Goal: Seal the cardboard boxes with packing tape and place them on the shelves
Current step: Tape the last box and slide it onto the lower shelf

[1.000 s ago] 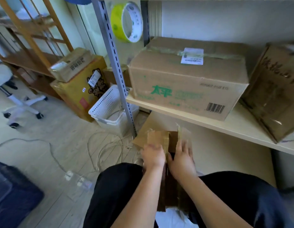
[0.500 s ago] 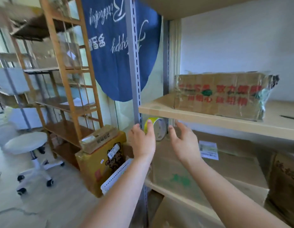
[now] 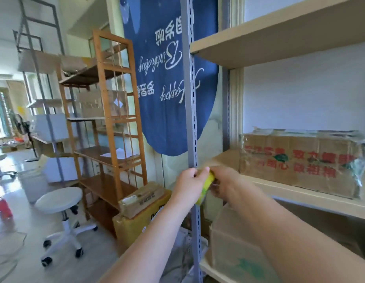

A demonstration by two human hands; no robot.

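A yellow-green roll of packing tape [image 3: 207,185] hangs by the grey shelf upright [image 3: 192,99], seen edge-on. My left hand [image 3: 188,185] grips its left side and my right hand [image 3: 223,183] grips its right side, fingers curled round the roll. A tape-wrapped cardboard box with red print [image 3: 300,160] lies on the middle shelf [image 3: 312,201] just right of my hands. Below it, a plain cardboard box with green print [image 3: 234,248] stands on the lower shelf, partly behind my right forearm.
A blue banner [image 3: 167,78] hangs behind the upright. To the left stand a wooden rack [image 3: 114,127], a yellow box with a smaller box on top [image 3: 140,213], a white stool [image 3: 59,201] and a white basket [image 3: 177,250] on the floor.
My view rose from the box between my knees to the shelves. Both hands went up from that box to the tape roll and now hold it.
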